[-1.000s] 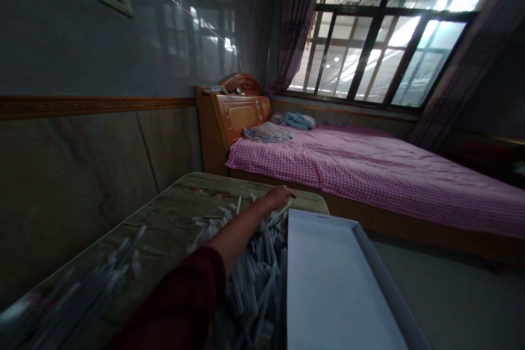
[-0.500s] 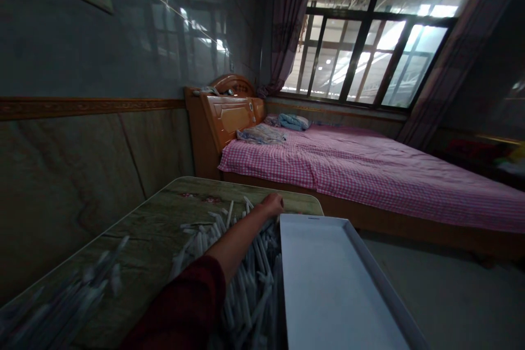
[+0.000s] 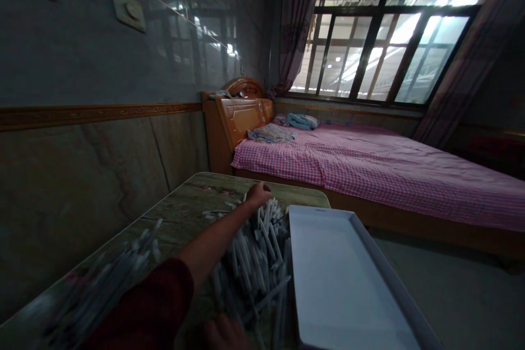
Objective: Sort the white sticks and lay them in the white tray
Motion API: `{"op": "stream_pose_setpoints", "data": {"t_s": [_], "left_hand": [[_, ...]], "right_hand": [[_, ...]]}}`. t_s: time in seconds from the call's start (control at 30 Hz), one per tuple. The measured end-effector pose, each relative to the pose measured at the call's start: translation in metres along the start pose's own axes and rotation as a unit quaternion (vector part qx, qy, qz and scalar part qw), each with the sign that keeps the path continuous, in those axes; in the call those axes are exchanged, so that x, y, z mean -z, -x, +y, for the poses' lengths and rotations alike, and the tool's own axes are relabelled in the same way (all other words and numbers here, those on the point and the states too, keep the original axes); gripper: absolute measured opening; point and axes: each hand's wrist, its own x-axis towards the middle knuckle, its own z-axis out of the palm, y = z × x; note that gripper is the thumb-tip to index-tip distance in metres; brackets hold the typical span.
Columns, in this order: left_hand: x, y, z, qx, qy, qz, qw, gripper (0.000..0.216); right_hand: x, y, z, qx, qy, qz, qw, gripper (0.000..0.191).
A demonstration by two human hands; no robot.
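Observation:
My left arm in a dark red sleeve reaches across the table (image 3: 180,213). My left hand (image 3: 258,195) lies on the far end of a pile of thin white sticks (image 3: 254,262), with its fingers curled down over them. At the bottom edge only part of my right hand (image 3: 223,332) shows, next to the near end of the pile; its fingers are hidden. A shallow white tray (image 3: 348,279) lies right of the pile, touching it, with nothing in it.
A second, blurred heap of white sticks (image 3: 98,290) lies at the table's near left. A tiled wall runs along the left. Beyond the table stands a bed with a pink checked sheet (image 3: 369,164) and a wooden headboard (image 3: 240,115), with bare floor (image 3: 459,290) to the right.
My left hand has pulled back to the left from the tray's far corner onto the pile, its fingers now curled. My right hand has come into view at the bottom.

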Motion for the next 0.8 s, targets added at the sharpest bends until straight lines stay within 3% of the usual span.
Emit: {"op": "stream_pose_setpoints", "data": {"t_s": [0.13, 0.27, 0.43, 0.57, 0.67, 0.8], "left_hand": [[0.021, 0.009, -0.012, 0.018, 0.026, 0.037, 0.999, 0.020], [0.036, 0.022, -0.028, 0.036, 0.043, 0.074, 0.996, 0.022], [0.043, 0.045, -0.050, 0.053, 0.052, 0.107, 0.991, 0.018], [0.053, 0.060, -0.064, 0.058, 0.045, 0.129, 0.989, 0.023], [0.062, 0.074, -0.070, 0.034, 0.023, 0.117, 0.992, 0.020], [0.068, 0.100, -0.067, -0.025, -0.015, 0.053, 0.998, 0.015]], "right_hand": [[0.006, 0.013, 0.007, -0.026, 0.013, 0.039, 0.999, 0.024], [0.041, 0.007, 0.011, 0.083, 0.003, 0.042, 0.996, 0.019], [0.078, -0.008, 0.007, 0.092, -0.023, 0.095, 0.991, 0.016], [0.090, -0.007, 0.008, 0.111, -0.057, 0.065, 0.990, 0.018], [0.097, -0.005, 0.008, 0.124, -0.075, 0.033, 0.989, 0.016], [0.107, -0.004, -0.007, 0.185, -0.084, 0.042, 0.978, 0.019]]}}
